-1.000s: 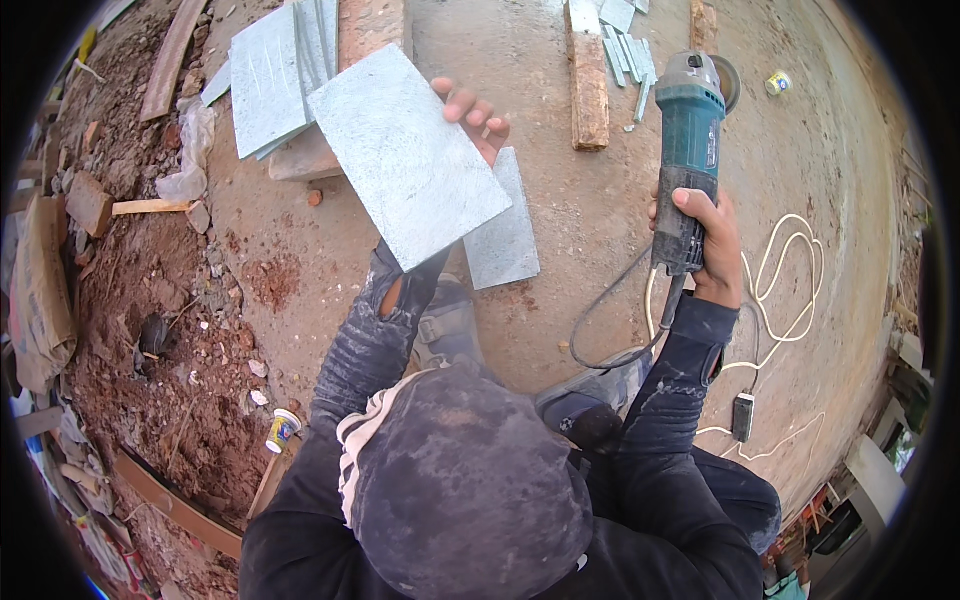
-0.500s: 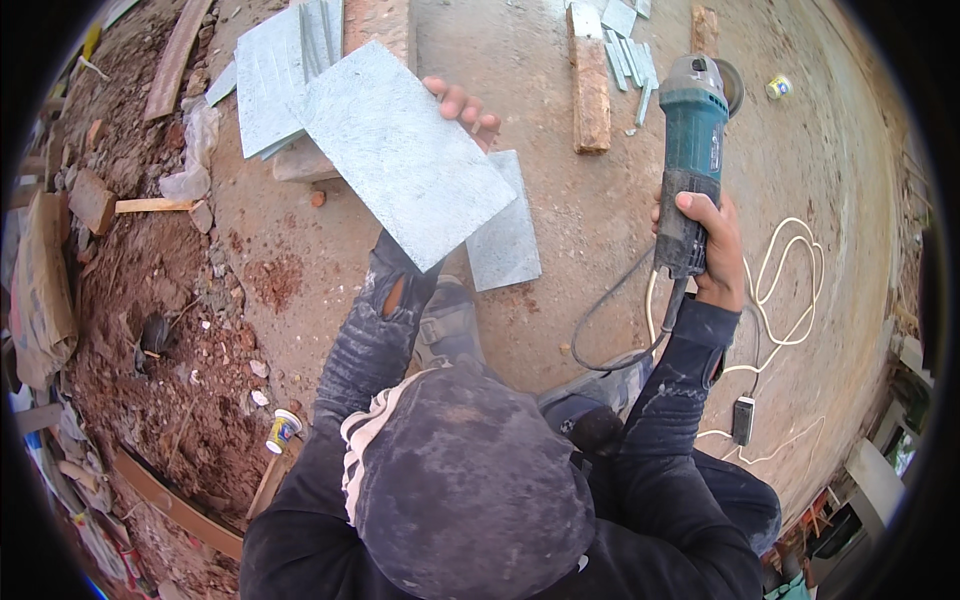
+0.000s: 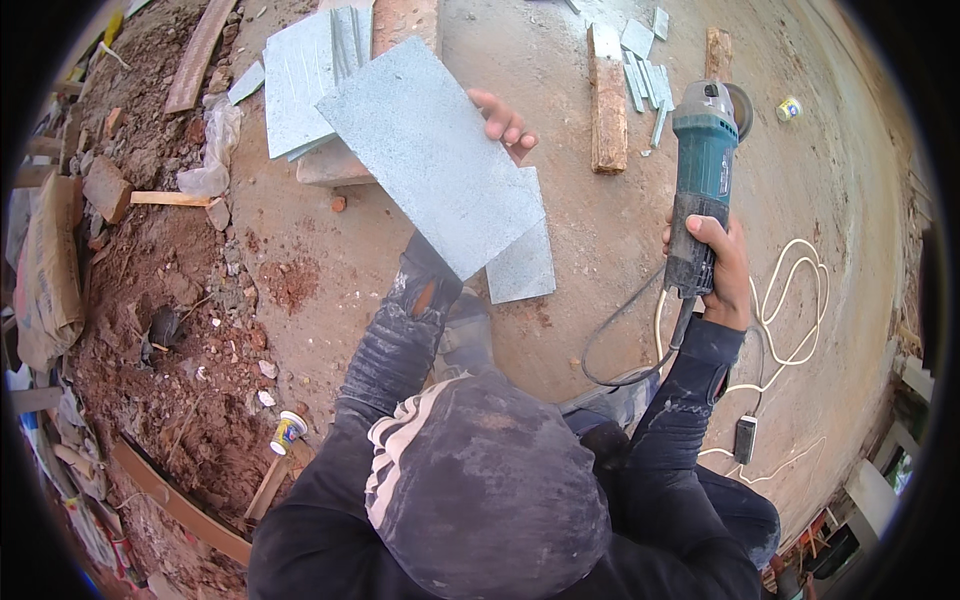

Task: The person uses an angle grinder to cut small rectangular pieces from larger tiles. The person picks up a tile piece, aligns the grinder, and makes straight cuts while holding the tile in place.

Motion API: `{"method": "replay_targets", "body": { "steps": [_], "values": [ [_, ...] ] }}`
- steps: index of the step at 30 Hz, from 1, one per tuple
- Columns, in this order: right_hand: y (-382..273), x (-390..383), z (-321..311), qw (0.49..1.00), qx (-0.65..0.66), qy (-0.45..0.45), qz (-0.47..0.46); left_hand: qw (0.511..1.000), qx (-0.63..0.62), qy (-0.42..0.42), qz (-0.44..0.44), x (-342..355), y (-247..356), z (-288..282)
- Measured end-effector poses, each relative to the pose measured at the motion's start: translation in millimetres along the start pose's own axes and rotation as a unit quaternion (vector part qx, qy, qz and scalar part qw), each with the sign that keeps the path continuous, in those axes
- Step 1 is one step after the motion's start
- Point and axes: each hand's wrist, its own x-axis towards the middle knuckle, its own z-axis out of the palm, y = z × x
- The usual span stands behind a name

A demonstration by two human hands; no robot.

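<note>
A pale grey-blue stone tile (image 3: 430, 160) is held up tilted by my left hand (image 3: 503, 122); its fingers curl over the far right edge, and the tile hides the palm. My right hand (image 3: 722, 262) grips the black body of a teal angle grinder (image 3: 703, 165), its disc end pointing away from me. Whether the disc spins I cannot tell. Beneath the held tile, another tile (image 3: 520, 275) lies on the ground, partly covered. Just left of the held tile, several stacked tiles (image 3: 300, 85) rest against a block (image 3: 335, 165).
Two wooden blocks (image 3: 608, 120) (image 3: 718, 50) lie ahead, beside narrow tile strips (image 3: 650, 85). A pale cable (image 3: 800, 350) loops at right, with a black connector (image 3: 745, 438). Paper cups (image 3: 288, 430) (image 3: 789, 108) lie either side. Red soil and rubble (image 3: 180, 300) cover the left.
The whole scene has shifted slightly right and down in the view. My left hand still holds the tile and my right hand the grinder; both keep nearly the same pose.
</note>
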Motion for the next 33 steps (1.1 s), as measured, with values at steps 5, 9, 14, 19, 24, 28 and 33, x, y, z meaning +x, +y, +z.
{"method": "replay_targets", "body": {
  "steps": [5, 9, 14, 19, 24, 28, 33],
  "values": [
    [-1, -1, 2, 1.0, -0.001, -0.002, 0.008, 0.998, 0.027, -0.043, -0.035, 3, 10, 8],
    [-1, 0, 2, 1.0, 0.003, -0.004, 0.009, 0.999, -0.012, -0.026, -0.043, -5, 7, 21],
    [-3, 0, 7, 1.0, -0.027, -0.011, 0.0, 0.98, -0.06, -0.139, -0.128, 5, 19, -7],
    [-2, 1, 3, 1.0, -0.022, -0.002, 0.005, 0.985, -0.081, -0.113, -0.098, 6, 6, 15],
    [-4, 1, 5, 1.0, -0.014, 0.0, 0.007, 0.99, -0.049, -0.053, -0.124, -2, 6, 28],
    [1, 4, 5, 1.0, 0.0, 0.009, 0.012, 0.987, -0.015, -0.109, -0.119, 7, 3, 35],
    [1, 4, 2, 1.0, 0.01, 0.002, 0.021, 0.982, 0.052, -0.089, -0.155, 7, 5, 37]
  ]
}}
